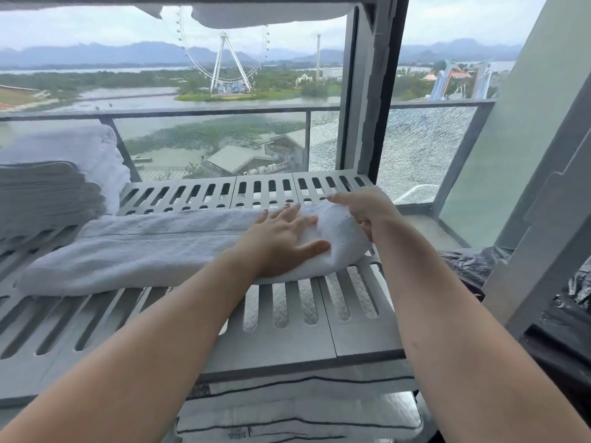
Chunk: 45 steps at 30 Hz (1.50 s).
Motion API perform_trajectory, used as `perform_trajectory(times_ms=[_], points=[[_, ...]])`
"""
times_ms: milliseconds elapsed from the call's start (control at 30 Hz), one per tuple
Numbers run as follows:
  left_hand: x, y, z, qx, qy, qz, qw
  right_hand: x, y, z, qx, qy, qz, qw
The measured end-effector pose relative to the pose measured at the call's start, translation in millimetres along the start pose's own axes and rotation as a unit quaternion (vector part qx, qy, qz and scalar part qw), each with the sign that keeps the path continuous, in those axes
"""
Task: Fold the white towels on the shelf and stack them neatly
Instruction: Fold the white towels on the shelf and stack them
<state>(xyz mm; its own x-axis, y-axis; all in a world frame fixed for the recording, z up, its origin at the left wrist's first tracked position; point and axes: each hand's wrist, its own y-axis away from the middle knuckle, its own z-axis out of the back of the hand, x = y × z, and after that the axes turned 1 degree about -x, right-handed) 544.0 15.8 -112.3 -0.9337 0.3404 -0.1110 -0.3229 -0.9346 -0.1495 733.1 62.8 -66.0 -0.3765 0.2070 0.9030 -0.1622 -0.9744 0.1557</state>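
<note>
White towel (144, 251) on shelf (361, 340): left hand (284, 238) pressing flat, fingers apart; right hand (367, 209) clamped on its right end (stack (48, 193), left edge).

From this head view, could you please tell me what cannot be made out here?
Head view only:
1. Right hand: fingers partly hidden behind the towel end it grips.
2. Folded stack: cut off by the left edge.
3. Lower linen: mostly covered by the shelf and forearms.
</note>
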Motion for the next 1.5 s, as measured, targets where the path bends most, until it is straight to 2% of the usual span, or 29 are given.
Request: perform_trajectory(times_ms=[67,133,300,400,500,567,633,700,800,900,967,1067,1100,1133,1233,1267,1333,1400,1433,1500], points=[[0.5,1.0,5.6,-0.016,0.006,0.019,1.0,-0.7,-1.1,-6.7,-0.032,0.012,0.053,0.998],[3.8,5.9,12.9,-0.015,-0.001,0.031,0.999,0.2,-0.6,-12.1,-0.019,0.084,0.067,0.994],[49.3,35.1,44.3,0.014,-0.026,0.07,0.997,5.9,-5.8,-13.5,-0.003,0.207,0.029,0.978],[80.8,53.3,48.5,0.044,-0.061,0.089,0.993,10.5,3.3,-14.0,0.016,0.231,0.017,0.973],[85.7,57.8,33.2,0.09,-0.067,0.114,0.987,23.6,21.0,-20.8,0.02,0.201,0.051,0.978],[85.6,56.1,31.0,0.101,-0.036,0.092,0.99,39.8,34.4,-31.4,0.085,0.073,0.036,0.993],[98.2,61.4,46.1,0.092,0.025,0.055,0.994,63.8,51.6,-45.5,0.171,-0.061,0.026,0.983],[127.1,78.0,62.5,0.064,0.0,0.049,0.997,90.1,65.0,-63.1,0.207,-0.084,0.045,0.974],[173.5,113.8,69.4,0.069,-0.086,0.115,0.987,126.8,81.4,-98.5,0.243,-0.064,0.073,0.965],[193.9,140.6,66.3,0.107,0.003,0.108,0.988,156.4,103.6,-153.2,0.282,0.017,0.09,0.955],[212.9,152.3,77.0,0.067,0.119,0.11,0.984,172.2,119.5,-194.1,0.26,0.076,0.109,0.956],[251.9,171.2,93.9,-0.023,0.215,0.167,0.962,188.9,136.5,-251.9,0.215,0.128,0.146,0.957],[267.5,177.6,96.4,-0.036,0.254,0.19,0.948,191.9,141.2,-271.0,0.209,0.146,0.152,0.955],[280.1,185.1,98.2,-0.038,0.33,0.216,0.918,194.2,146.6,-290.4,0.21,0.174,0.153,0.95],[296.9,199.0,97.2,-0.075,0.59,0.245,0.765,189.5,157.5,-340.1,0.18,0.313,0.177,0.916],[298.1,199.9,93.6,-0.09,0.635,0.24,0.728,184.4,160.0,-352.5,0.16,0.33,0.185,0.912],[295.8,199.9,87.1,-0.112,0.696,0.245,0.666,173.6,160.8,-368.2,0.137,0.294,0.176,0.929],[291.1,198.9,88.3,-0.113,0.74,0.25,0.614,165.5,158.7,-375.8,0.095,0.228,0.195,0.949],[290.6,197.5,88.8,-0.113,0.759,0.246,0.593,162.4,156.3,-376.2,0.056,0.226,0.233,0.944],[288.9,198.0,91.5,-0.118,0.764,0.246,0.585,156.9,150.5,-370.2,-0.008,0.231,0.289,0.929]])
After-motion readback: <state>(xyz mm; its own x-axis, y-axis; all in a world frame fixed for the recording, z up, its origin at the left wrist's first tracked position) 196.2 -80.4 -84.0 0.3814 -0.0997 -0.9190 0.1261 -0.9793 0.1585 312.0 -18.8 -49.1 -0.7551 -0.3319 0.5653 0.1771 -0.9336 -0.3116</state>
